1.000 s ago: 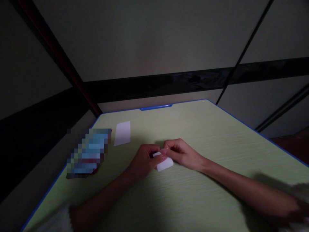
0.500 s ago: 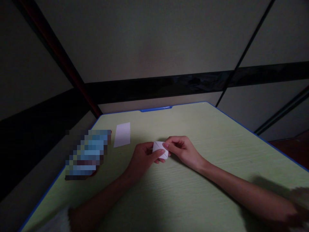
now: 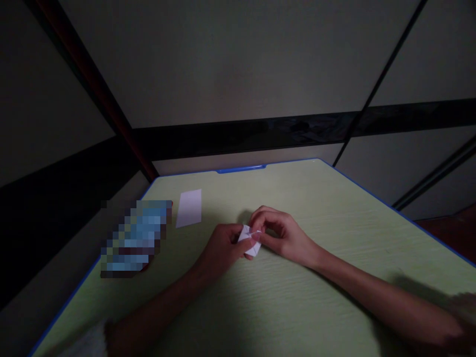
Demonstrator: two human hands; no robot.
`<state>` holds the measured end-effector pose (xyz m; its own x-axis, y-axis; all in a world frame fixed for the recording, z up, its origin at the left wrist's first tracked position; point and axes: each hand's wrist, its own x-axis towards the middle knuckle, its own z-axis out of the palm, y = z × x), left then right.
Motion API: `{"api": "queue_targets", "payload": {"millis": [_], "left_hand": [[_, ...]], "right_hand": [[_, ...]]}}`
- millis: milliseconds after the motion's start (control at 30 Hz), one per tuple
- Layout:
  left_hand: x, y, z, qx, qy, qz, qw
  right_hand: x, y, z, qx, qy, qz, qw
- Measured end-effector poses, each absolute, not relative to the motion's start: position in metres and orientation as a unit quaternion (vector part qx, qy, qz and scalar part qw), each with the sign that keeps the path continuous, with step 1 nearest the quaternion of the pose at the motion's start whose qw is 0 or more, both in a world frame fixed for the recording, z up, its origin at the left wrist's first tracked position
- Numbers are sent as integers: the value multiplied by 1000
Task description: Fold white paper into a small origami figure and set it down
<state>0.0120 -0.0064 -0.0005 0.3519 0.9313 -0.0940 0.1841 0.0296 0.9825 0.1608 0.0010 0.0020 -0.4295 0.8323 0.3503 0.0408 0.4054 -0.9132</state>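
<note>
A small folded white paper [image 3: 254, 249] with crease lines is held between my two hands near the middle of the table. My left hand [image 3: 225, 246] grips it from the left, thumb on top and fingers underneath. From the right, my right hand [image 3: 281, 230] pinches a flap at the paper's upper edge between thumb and forefinger. The flap stands slightly raised. Parts of the paper are hidden behind my fingers.
A flat white sheet of paper [image 3: 189, 208] lies to the left of my hands. Farther left is a pixelated object [image 3: 139, 238] with a screen-like look. The pale green table [image 3: 334, 198] has a blue edge and a blue handle [image 3: 241, 169] at its far side, against a panelled wall.
The folded paper has turned a little and sunk slightly. My right fingers have curled in over its upper edge, and a flap that lay flat is lifted.
</note>
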Motion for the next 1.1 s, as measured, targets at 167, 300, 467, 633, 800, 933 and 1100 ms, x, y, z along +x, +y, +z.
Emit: {"api": "queue_targets", "payload": {"millis": [167, 300, 467, 633, 800, 933, 1100], "left_hand": [[12, -7, 1, 620, 485, 347, 510], [13, -7, 2, 589, 493, 352, 535], [13, -6, 4, 587, 495, 338, 545], [11, -3, 0, 611, 469, 318, 553], [9, -2, 0, 608, 445, 314, 577], [9, -2, 3, 592, 442, 310, 598], [7, -2, 5, 579, 429, 320, 615]], "right_hand": [[159, 4, 0, -318, -617, 558, 455], [159, 5, -1, -323, -616, 557, 455], [160, 5, 0, -307, -638, 542, 453], [163, 7, -1, -294, -668, 504, 461], [166, 9, 0, -282, -677, 511, 448], [170, 10, 0, -266, -680, 526, 436], [173, 13, -2, -253, -700, 516, 423]]}}
